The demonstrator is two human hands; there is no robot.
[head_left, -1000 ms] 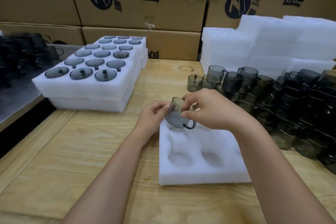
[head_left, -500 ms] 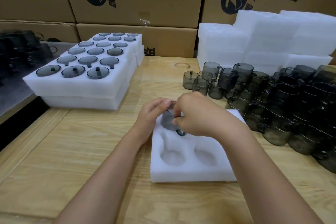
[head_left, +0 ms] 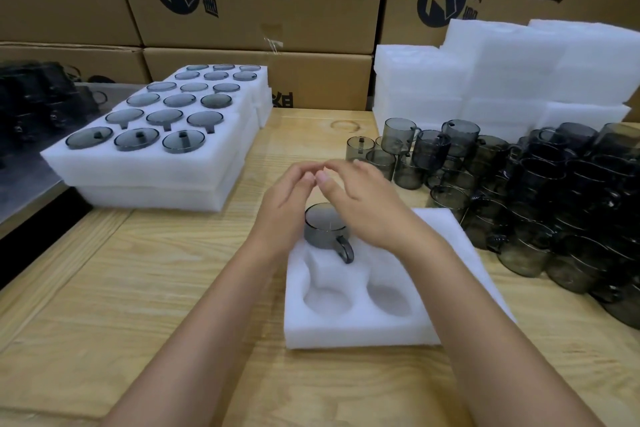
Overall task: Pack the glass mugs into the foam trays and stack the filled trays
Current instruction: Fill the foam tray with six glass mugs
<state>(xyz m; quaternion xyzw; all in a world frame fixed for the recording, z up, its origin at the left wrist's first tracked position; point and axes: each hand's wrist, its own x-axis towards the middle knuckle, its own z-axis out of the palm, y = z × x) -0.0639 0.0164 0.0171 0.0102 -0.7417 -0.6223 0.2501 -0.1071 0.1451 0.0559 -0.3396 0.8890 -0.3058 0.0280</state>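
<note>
Glass mug (head_left: 323, 225) gripped by no fingers (head_left: 304, 177), left hand (head_left: 284, 204) and right hand (head_left: 367, 208) held slack above it | seated upside-down in tray (head_left: 346, 333) | two near pockets (head_left: 327, 300) seen empty | filled trays (head_left: 149, 177) stacked left | many loose mugs (head_left: 519, 184) left on desk (head_left: 138, 288)

Wooden table (head_left: 138, 288): foam trays (head_left: 346, 333), glass mugs (head_left: 429, 149).

both forearms reaching forward, left hand (head_left: 284, 204) and right hand (head_left: 363, 208) relaxed, fingertips nearly meeting
</note>
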